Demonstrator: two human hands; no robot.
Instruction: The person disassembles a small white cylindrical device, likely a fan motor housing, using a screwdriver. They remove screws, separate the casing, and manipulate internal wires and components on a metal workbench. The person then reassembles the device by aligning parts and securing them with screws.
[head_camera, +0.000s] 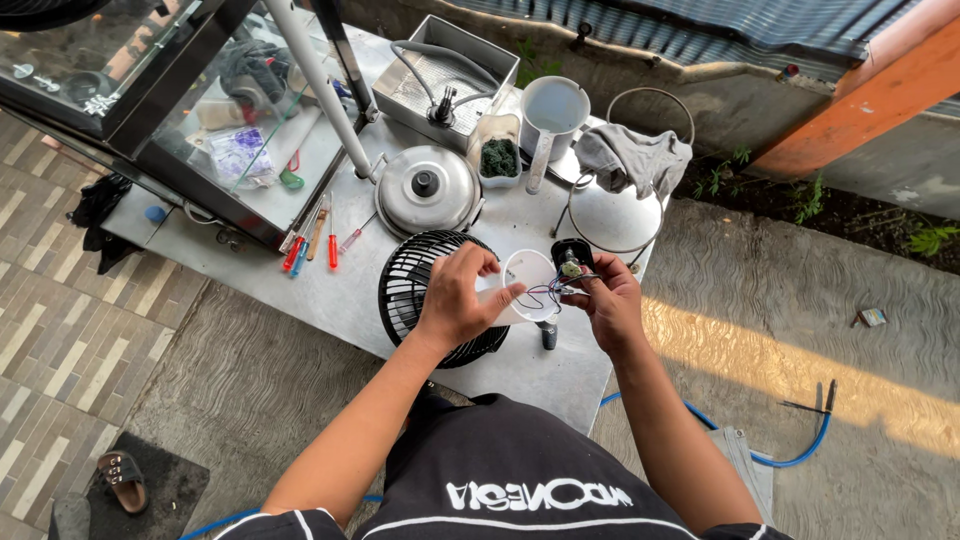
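My left hand (458, 298) grips a white round housing (530, 272) of a small fan, fingers wrapped over its left rim. My right hand (605, 303) pinches a small black switch part (571, 256) just right of the housing. Thin coloured wires (548, 293) run from that part into the housing. Both hands hover above a black round fan grille (415, 290) that lies flat on the grey metal table (330, 290).
Several red and blue screwdrivers (310, 240) lie left of the grille. Behind stand a steel lid (428, 188), a metal tray (440, 75), a white jug (551, 112), a grey cloth (632, 155) and a glass cabinet (200, 110). A blue hose (800, 455) crosses the concrete floor.
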